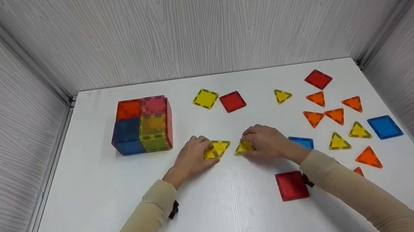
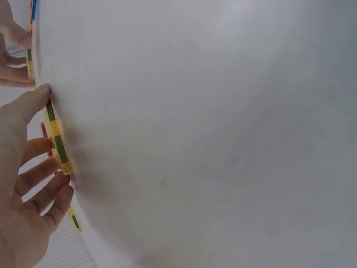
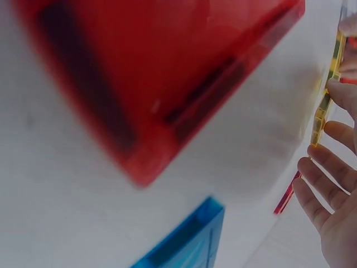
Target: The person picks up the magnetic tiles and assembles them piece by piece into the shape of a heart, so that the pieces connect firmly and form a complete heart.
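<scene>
My left hand [image 1: 192, 157] pinches a flat yellow magnetic tile piece [image 1: 219, 147] at the middle of the white table; my fingers cover part of it. In the left wrist view, thumb and fingers hold the edges of the yellow tile [image 2: 58, 139]. Just to the right, my right hand [image 1: 268, 142] grips a yellow triangular magnetic tile [image 1: 242, 148], also partly covered. The right wrist view shows the thumb and index finger at this yellow tile [image 3: 321, 117]. A small gap separates the two hands' pieces, both low at the table surface.
A block of coloured magnetic tiles [image 1: 140, 128] stands at the back left. Behind the hands lie a yellow square [image 1: 205, 98] and a red square [image 1: 233, 101]. Orange triangles [image 1: 368, 158], yellow triangles [image 1: 338, 141] and blue squares [image 1: 385, 127] lie right; a red square [image 1: 292, 186] lies near the right forearm.
</scene>
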The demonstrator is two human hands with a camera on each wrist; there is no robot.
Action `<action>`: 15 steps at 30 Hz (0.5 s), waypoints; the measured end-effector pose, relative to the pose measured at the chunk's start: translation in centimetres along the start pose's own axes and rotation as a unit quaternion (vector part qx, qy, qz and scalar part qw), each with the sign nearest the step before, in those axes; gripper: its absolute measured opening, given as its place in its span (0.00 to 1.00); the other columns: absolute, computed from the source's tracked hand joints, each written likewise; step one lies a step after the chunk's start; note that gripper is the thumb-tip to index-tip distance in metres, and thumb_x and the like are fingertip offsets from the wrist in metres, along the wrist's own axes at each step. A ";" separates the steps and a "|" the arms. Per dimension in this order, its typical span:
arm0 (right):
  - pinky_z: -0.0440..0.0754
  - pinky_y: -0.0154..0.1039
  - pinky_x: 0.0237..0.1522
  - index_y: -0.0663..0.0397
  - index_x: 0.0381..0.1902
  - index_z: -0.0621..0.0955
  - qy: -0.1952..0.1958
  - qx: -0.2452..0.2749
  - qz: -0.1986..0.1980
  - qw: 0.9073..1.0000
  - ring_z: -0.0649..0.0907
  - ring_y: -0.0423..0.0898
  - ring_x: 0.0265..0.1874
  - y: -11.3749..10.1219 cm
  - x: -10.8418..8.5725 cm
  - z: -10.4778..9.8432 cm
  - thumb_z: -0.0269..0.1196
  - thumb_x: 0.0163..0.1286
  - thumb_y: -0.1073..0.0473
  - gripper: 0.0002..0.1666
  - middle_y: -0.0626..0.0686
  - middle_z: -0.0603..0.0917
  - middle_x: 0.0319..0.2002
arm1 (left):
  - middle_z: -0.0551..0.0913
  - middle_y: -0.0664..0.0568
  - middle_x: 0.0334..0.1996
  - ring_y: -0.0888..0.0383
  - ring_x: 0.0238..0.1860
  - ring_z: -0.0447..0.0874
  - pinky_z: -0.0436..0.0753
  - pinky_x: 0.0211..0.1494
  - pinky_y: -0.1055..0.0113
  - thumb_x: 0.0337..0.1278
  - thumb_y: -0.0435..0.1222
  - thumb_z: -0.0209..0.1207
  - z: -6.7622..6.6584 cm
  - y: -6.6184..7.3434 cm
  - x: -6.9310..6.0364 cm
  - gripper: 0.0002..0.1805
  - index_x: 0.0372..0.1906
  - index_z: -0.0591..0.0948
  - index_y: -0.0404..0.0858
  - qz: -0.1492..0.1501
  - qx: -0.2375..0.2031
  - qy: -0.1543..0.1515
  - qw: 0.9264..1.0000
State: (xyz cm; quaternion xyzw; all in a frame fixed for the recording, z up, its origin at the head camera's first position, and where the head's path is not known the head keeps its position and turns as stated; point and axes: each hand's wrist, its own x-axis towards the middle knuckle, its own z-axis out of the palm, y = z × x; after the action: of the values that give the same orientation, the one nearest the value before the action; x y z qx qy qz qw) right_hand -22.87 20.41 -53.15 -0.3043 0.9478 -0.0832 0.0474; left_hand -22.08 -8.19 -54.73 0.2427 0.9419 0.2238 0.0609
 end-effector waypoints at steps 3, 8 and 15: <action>0.87 0.46 0.61 0.49 0.60 0.87 -0.010 -0.002 -0.007 1.000 0.85 0.50 0.57 -0.9 0.4 0.3 0.72 0.69 0.41 0.28 0.53 0.87 0.60 | 0.84 0.48 0.59 0.51 0.54 0.76 0.81 0.62 0.56 0.63 0.54 0.71 0.0 0.1 0.0 0.29 0.60 0.84 0.39 -0.002 0.002 0.000 1.000; 0.85 0.46 0.64 0.48 0.63 0.86 -0.023 0.004 -0.012 1.000 0.84 0.50 0.59 -1.7 0.8 0.6 0.72 0.70 0.42 0.29 0.52 0.86 0.62 | 0.83 0.48 0.59 0.51 0.54 0.76 0.81 0.62 0.57 0.63 0.55 0.70 0.2 0.2 0.0 0.30 0.60 0.83 0.38 -0.009 0.002 -0.003 1.000; 0.86 0.46 0.63 0.48 0.63 0.86 -0.019 0.001 -0.018 1.000 0.84 0.51 0.59 -2.1 1.0 0.6 0.72 0.70 0.43 0.28 0.53 0.86 0.64 | 0.84 0.46 0.57 0.50 0.54 0.76 0.81 0.62 0.56 0.63 0.55 0.70 0.3 0.4 0.1 0.31 0.60 0.83 0.37 -0.004 0.011 0.004 1.000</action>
State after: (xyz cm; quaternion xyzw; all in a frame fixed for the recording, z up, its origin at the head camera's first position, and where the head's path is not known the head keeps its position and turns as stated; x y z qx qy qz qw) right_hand -22.43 18.08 -53.44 -0.3225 0.9411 -0.0787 0.0639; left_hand -21.94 -7.71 -54.84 0.2388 0.9456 0.2142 0.0549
